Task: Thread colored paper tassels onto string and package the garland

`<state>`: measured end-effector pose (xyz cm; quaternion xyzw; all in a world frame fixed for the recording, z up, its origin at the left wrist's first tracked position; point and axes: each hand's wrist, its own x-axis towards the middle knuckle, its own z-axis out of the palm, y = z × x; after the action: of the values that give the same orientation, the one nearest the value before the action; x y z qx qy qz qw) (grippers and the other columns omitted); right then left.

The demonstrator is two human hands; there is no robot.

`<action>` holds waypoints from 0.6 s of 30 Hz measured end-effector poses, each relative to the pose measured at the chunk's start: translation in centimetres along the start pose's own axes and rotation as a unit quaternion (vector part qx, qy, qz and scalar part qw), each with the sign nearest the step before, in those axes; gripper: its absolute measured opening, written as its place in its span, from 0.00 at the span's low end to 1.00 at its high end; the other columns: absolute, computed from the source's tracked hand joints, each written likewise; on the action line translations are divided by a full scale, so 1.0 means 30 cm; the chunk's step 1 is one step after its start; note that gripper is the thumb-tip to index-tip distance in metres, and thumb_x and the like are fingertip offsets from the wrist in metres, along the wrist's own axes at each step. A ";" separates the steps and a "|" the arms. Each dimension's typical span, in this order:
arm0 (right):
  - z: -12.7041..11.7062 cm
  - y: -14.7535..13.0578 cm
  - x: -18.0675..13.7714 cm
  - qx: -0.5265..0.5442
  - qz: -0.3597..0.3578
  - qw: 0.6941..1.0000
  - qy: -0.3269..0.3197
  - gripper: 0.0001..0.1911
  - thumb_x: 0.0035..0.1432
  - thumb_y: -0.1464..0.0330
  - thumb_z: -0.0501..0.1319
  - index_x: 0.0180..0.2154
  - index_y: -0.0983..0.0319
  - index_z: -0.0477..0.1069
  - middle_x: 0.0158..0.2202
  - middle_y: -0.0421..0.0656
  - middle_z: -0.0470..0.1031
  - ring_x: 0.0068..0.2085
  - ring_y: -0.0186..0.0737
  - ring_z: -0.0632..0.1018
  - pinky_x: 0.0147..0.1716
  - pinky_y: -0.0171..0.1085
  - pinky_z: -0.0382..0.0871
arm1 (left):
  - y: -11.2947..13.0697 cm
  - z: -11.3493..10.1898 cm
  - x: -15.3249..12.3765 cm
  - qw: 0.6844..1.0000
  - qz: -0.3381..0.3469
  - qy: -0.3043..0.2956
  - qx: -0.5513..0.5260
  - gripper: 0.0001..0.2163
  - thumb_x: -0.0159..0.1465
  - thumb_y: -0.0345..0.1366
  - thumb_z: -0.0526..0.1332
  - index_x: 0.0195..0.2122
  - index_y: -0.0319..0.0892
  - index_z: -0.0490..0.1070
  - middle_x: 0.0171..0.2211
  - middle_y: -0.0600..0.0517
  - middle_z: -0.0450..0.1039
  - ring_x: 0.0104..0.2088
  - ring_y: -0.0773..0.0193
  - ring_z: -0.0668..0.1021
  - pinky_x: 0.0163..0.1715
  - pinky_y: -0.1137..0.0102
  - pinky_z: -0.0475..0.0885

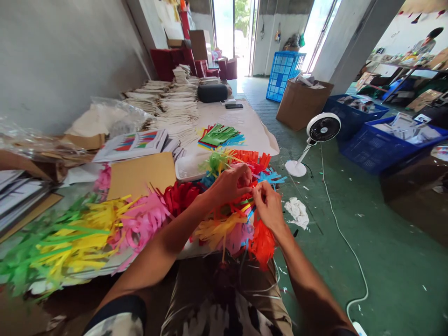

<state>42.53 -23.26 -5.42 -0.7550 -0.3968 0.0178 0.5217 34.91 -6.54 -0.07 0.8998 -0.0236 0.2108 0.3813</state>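
In the middle of the head view, my left hand (235,181) and my right hand (269,205) meet with their fingertips almost touching. Both are closed in a pinch on a small bit of red paper tassel, mostly hidden by the fingers. Fringed paper tassels surround them: an orange-red tassel (263,245) hangs below my right hand, and a light orange tassel (220,228) lies below my left wrist. Blue fringe (272,177) sticks out just beyond the right fingers. A pale green tassel (217,161) lies behind my left hand.
Pink (143,224), yellow (80,238) and green tassels (24,247) run along the table to the left. Flat fringed sheets (220,135) lie ahead, near a phone (234,106). A white fan (324,128) stands at the right; a person (425,44) is far back.
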 end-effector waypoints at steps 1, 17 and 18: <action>-0.002 -0.002 -0.001 0.005 0.004 1.000 -0.007 0.10 0.69 0.59 0.57 0.36 0.57 0.67 0.25 0.33 0.66 0.26 0.35 0.67 0.29 0.36 0.56 | -0.001 0.000 -0.002 1.000 0.007 -0.006 0.018 0.10 0.60 0.31 0.67 0.37 0.44 0.66 0.32 0.56 0.75 0.31 0.67 0.76 0.33 0.72 0.69; 0.003 0.022 -0.009 0.216 0.089 0.969 0.084 0.12 0.63 0.57 0.64 0.37 0.60 0.75 0.31 0.37 0.74 0.24 0.31 0.68 0.24 0.33 0.60 | 0.005 0.063 -0.034 0.997 -0.073 0.008 0.018 0.11 0.60 0.35 0.69 0.37 0.44 0.66 0.32 0.56 0.75 0.30 0.67 0.75 0.32 0.72 0.65; 0.003 0.022 -0.010 0.225 0.088 0.966 0.088 0.12 0.63 0.57 0.64 0.37 0.59 0.75 0.31 0.37 0.74 0.24 0.31 0.68 0.24 0.33 0.60 | 0.004 0.066 -0.038 0.996 -0.094 0.007 0.000 0.11 0.61 0.37 0.69 0.36 0.43 0.66 0.31 0.57 0.75 0.29 0.67 0.75 0.31 0.72 0.65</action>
<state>42.66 -23.47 -6.10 -0.6488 -0.2670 0.0858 0.7074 34.56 -8.13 -1.66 0.8967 0.0638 0.1802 0.3992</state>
